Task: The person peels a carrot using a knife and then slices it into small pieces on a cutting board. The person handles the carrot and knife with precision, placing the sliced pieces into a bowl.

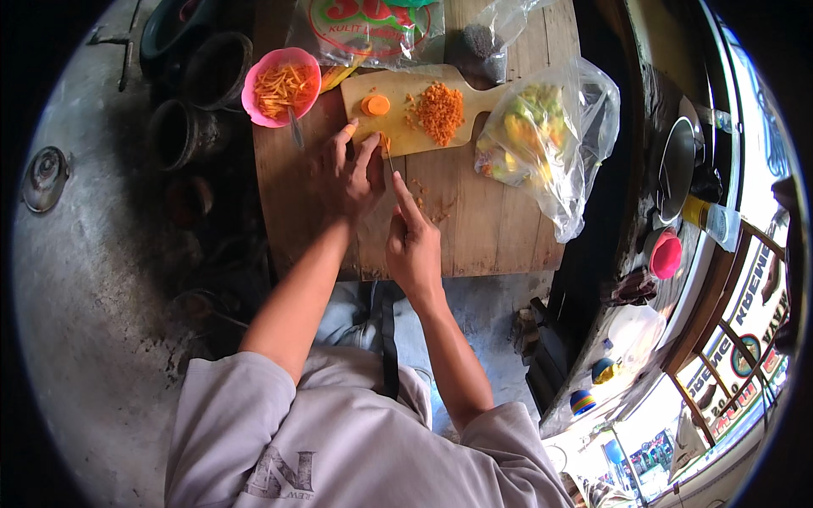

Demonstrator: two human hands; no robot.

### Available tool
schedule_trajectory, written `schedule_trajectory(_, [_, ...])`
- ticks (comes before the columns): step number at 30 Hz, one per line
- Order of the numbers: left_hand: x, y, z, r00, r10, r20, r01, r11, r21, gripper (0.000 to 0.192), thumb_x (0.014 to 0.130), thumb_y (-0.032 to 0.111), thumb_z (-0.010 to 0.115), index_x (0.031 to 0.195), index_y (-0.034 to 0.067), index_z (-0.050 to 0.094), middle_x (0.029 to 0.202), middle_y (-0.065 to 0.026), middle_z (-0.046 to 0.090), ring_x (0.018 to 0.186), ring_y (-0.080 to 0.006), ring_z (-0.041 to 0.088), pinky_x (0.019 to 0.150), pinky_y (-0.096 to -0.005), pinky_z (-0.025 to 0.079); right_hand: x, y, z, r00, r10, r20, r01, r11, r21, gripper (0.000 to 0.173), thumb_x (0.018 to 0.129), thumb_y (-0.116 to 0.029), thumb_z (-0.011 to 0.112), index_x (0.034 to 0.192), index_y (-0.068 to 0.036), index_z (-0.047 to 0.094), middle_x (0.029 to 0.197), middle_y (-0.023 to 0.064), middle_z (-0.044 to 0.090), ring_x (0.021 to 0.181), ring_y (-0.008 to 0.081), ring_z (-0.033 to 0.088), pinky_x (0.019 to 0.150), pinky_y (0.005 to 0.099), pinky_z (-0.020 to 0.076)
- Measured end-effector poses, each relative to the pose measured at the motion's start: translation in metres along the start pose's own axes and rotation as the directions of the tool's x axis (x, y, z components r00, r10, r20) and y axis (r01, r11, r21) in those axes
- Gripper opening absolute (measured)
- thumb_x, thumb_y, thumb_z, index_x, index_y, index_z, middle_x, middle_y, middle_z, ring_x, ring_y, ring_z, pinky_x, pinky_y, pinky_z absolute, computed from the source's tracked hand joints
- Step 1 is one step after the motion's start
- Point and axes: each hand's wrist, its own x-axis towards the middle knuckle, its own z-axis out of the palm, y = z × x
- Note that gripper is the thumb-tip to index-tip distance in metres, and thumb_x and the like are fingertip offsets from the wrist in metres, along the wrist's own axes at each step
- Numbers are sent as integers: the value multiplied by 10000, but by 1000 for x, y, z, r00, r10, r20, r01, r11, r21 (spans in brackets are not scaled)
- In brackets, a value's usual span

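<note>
My right hand (413,238) grips a knife (389,159), its handle mostly hidden and its index finger stretched along the top. The blade points away from me over the near edge of a wooden cutting board (457,76). Beside the blade, my left hand (352,168) has its fingertips at the board's near left edge, by orange carrot slivers (385,141); whether it holds a piece cannot be told. Round carrot slices (375,105) lie at the board's left, and a heap of finely chopped carrot (441,114) at its middle right. Small bits lie on the wooden table (476,235).
A pink bowl (249,105) of carrot strips with a spoon (296,130) stands left of the board. At right is a plastic bag of cut vegetables (533,127). Behind are a printed plastic bag (375,38) and a bag of dark grains (486,51). Dark pots (219,70) stand at left.
</note>
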Motion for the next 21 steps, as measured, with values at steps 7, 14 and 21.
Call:
schedule_trajectory(7, [1, 1, -3, 998, -38, 47, 41, 997, -68, 403, 915, 259, 738, 1317, 227, 719, 1473, -83, 613, 1302, -318, 612, 1025, -536, 478, 1, -3, 11, 992, -108, -65, 85, 955, -283, 713, 983, 3, 572, 1640, -261, 490, 1065, 295, 682, 853, 488, 709, 787, 541, 595])
schedule_trajectory(14, [-2, -1, -2, 997, -54, 63, 57, 997, -48, 348, 944, 245, 710, 1291, 216, 720, 1477, -76, 617, 1305, -303, 616, 1040, -519, 478, 9, 1, 12, 997, -75, -19, 63, 929, -366, 705, 984, -28, 582, 1636, -281, 493, 1064, 283, 670, 898, 502, 714, 781, 584, 588])
schedule_trajectory(21, [3, 1, 1, 998, -58, -12, 57, 997, -59, 260, 994, 250, 676, 1234, 170, 738, 1430, -58, 655, 1261, -287, 646, 1019, -497, 484, -1, 12, -1, 1000, 9, -22, -7, 999, 51, 627, 1042, 38, 519, 1613, -219, 554, 818, 120, 548, 690, 154, 488, 685, 289, 473])
